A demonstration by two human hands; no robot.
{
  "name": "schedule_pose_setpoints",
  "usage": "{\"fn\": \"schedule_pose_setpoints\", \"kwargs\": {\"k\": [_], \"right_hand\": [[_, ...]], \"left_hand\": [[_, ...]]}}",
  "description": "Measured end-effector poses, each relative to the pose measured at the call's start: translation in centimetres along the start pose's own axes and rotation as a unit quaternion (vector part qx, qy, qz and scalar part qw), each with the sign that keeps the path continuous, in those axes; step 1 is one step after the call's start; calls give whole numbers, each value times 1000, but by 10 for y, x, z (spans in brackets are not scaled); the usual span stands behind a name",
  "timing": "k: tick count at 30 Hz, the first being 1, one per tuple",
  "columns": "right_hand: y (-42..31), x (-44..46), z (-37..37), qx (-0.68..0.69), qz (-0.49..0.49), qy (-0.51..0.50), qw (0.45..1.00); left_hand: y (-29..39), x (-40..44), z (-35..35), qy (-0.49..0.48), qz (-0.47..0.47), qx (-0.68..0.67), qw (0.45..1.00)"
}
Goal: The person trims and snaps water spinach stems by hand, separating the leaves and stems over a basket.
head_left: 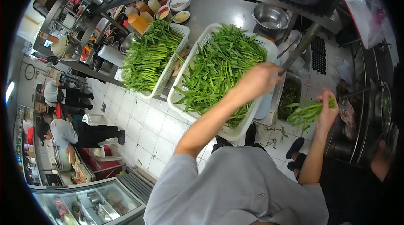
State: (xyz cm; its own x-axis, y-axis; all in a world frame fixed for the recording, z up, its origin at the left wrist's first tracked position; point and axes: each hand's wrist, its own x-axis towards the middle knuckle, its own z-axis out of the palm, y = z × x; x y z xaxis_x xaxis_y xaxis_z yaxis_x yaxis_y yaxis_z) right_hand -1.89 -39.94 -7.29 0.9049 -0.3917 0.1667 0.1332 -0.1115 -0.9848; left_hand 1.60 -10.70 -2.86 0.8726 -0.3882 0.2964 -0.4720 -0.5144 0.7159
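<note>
Leafy greens (227,58) in the main heap fill the nearer white basket (236,133), right in front of the person. Beside it, to the left, stands a second white basket (168,71) with more, stems lying roughly side by side. Lower down, right of the baskets, I make out a tub (301,94) with some greenery inside. Left hand (261,82) hangs over the right edge of the nearer basket, fingers curled; blur there, so from my end I cannot tell whether it grips anything. Right hand (327,111) is closed around a small bunch (306,114), leaves pointing left, well apart from the basket. Smallest: loose scraps (275,135) on the tiles below.

Step in hand, as I judge it: working through the greens one handful at a time. Next move calls for a firm but light right grip, stems kept together, left fingers free.
</note>
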Motion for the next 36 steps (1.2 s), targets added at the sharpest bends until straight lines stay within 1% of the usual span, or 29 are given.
{"fn": "schedule_pose_setpoints", "kwargs": {"k": [2, 3, 4, 6, 7, 8, 9, 10, 11, 12, 13, 14, 15, 16, 17, 18, 19, 20, 22, 23, 24, 26, 28, 30, 32, 33, 34, 35, 36], "right_hand": [[-27, 4, 27, 184, -19, -80, 979], [-40, 4, 41, 271, -30, -116, 955], [-47, 7, 53, 412, -22, -119, 903], [-53, 16, 68, 659, -9, -124, 742], [-21, 18, 76, 520, -43, -133, 842], [-4, 20, 98, 381, -48, -149, 911], [12, 23, 120, 232, -59, -167, 956], [5, 14, 145, 85, -33, -191, 977], [2, 5, 143, 220, 48, -163, 961], [-3, 0, 141, 352, 119, -135, 918], [-7, 1, 141, 476, 190, -110, 852], [8, 2, 140, 405, 159, -106, 894], [34, 5, 139, 332, 129, -98, 929], [32, 9, 141, 180, 71, -156, 969], [31, 12, 142, 27, 0, -195, 980], [27, 11, 141, 71, -27, -204, 976], [6, 10, 132, 241, 47, -179, 953], [-11, 4, 124, 403, 125, -152, 894], [-7, 8, 119, 580, 105, -164, 791], [-2, -3, 128, 379, 135, -168, 900], [16, 5, 139, 116, 79, -224, 964], [20, 0, 149, -53, -86, -235, 967], [-14, -6, 151, 266, 25, -239, 934], [-38, -9, 152, 514, 126, -202, 824], [-31, -4, 163, 274, 34, -211, 938], [-31, -7, 168, 134, -23, -220, 966], [-42, -12, 175, -6, -79, -221, 972], [-56, -18, 176, 91, -11, -243, 966], [-74, -23, 179, 102, -6, -264, 959]], "left_hand": [[-25, -17, -36, 69, -16, 53, 996], [-41, -24, -50, 72, -48, 85, 993], [-53, -28, -59, 75, -80, 115, 987], [-62, -26, -67, 64, -120, 119, 983], [-70, -24, -64, 22, -132, 123, 983], [-80, -21, -56, 27, -98, 141, 985], [-90, -18, -44, 29, -65, 161, 984], [-101, -20, -29, 29, -34, 177, 983], [-115, -19, -16, -9, -58, 233, 971], [-110, -11, -19, -23, -69, 265, 962], [-102, -9, -21, -37, -84, 296, 951], [-97, -17, -18, -63, -106, 322, 939], [-108, -23, -17, -2, -43, 303, 952], [-108, -22, -26, 3, -53, 259, 964], [-106, -22, -34, 7, -65, 213, 975], [-102, -20, -44, 13, -75, 167, 983], [-95, -20, -56, 64, -53, 140, 987], [-91, -17, -71, 88, -46, 138, 985], [-83, -24, -95, 128, -45, 132, 982], [-78, -28, -104, 142, -61, 98, 983], [-72, -30, -112, 157, -74, 63, 983], [-54, -25, -131, 186, -86, 1, 979], [-34, -35, -143, 203, -105, -57, 972], [-30, -40, -152, 206, -113, -78, 969], [-22, -47, -157, 200, -117, -107, 967], [-19, -50, -157, 185, -126, -126, 966], [-22, -51, -155, 182, -88, -124, 972], [-28, -51, -150, 178, -49, -122, 975], [-19, -55, -148, 156, -56, -117, 979]]}}
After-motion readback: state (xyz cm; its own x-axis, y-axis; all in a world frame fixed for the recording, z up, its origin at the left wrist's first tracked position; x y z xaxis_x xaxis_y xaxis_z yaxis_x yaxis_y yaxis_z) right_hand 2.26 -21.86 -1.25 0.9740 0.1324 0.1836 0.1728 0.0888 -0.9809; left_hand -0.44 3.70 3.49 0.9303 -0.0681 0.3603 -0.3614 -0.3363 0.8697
